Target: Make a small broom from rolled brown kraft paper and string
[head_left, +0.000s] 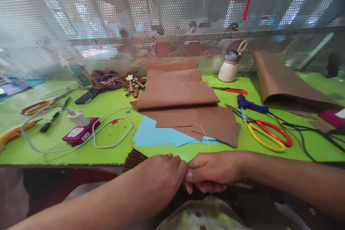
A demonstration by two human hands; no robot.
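Left grip (163, 176), in my head view, is clamped on the brown pleated bundle (134, 159) at the near edge of the table (88, 156); right grip (215, 169) meets it, pinching what, if anything, I cannot tell. I'd squeeze evenly, without crushing.
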